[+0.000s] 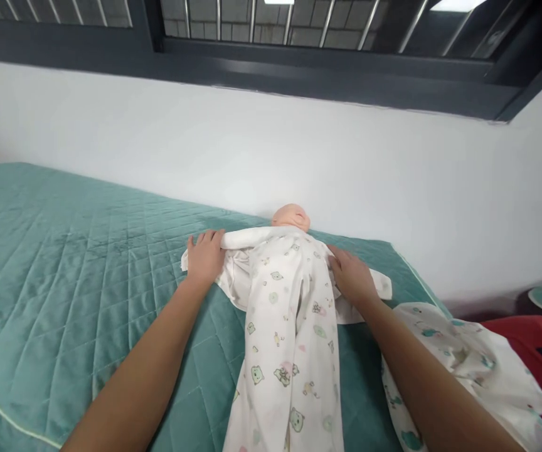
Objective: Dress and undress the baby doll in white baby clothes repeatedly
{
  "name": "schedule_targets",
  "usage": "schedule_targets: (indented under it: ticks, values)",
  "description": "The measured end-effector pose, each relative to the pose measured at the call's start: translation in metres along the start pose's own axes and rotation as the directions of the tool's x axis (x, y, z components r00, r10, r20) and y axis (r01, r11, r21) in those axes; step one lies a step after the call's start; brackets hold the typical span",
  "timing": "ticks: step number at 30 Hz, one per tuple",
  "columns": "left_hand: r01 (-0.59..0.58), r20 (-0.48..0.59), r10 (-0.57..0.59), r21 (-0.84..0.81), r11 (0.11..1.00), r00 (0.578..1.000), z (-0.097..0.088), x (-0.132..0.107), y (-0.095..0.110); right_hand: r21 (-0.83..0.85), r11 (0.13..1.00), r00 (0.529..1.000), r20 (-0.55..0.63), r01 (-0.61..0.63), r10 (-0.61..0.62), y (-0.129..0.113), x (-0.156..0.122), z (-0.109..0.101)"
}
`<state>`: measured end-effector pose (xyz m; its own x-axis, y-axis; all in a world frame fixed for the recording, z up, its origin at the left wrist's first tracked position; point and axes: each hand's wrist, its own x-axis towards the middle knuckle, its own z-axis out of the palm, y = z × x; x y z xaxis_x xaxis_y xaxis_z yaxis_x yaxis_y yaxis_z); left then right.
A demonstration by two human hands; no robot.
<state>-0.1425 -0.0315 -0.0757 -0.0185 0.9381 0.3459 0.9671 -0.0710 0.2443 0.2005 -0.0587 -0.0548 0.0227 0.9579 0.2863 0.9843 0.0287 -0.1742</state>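
A baby doll lies on its back on the green quilted cover, only its head (292, 216) showing at the wall end. White baby clothes (294, 351) with small green bear prints lie over its body and run down towards me. My left hand (206, 254) is closed over the end of the white sleeve (247, 237) stretched out to the left. On the other side, my right hand (352, 273) is closed at the garment's right edge, its fingertips partly hidden by the cloth. A plain white sleeve end (381, 284) sticks out beyond that hand. The doll's arms and legs are covered.
The green quilted bed cover (87, 270) reaches the white wall (205, 144) behind. At the right, a crumpled white printed cloth (473, 358) lies beside a red item (529, 339). A dark window frame (252, 66) with metal bars is above.
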Motion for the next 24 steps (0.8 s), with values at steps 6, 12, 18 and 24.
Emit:
schedule_targets:
  ticks: [6, 12, 18, 24]
  values:
    - [-0.202, -0.129, 0.184, -0.146, 0.969, 0.975, -0.022, -0.017, 0.030, 0.036, 0.949, 0.948, -0.049, -0.312, 0.313, 0.017, -0.002, -0.005]
    - [-0.501, 0.053, 0.568, -0.412, 0.762, 0.821, -0.055, 0.005, 0.138, 0.030, 0.918, 0.918, -0.025, -0.396, 0.397, 0.022, -0.003, -0.002]
    - [-0.699, 0.547, 0.629, -0.107, 0.707, 0.553, -0.039, 0.038, 0.244, 0.026, 0.918, 0.918, -0.015, -0.396, 0.396, 0.022, -0.006, -0.006]
    - [-0.729, 0.601, 0.604, -0.051, 0.683, 0.523, -0.007, 0.041, 0.272, 0.058, 0.931, 0.933, -0.007, -0.359, 0.360, 0.024, -0.006, -0.006]
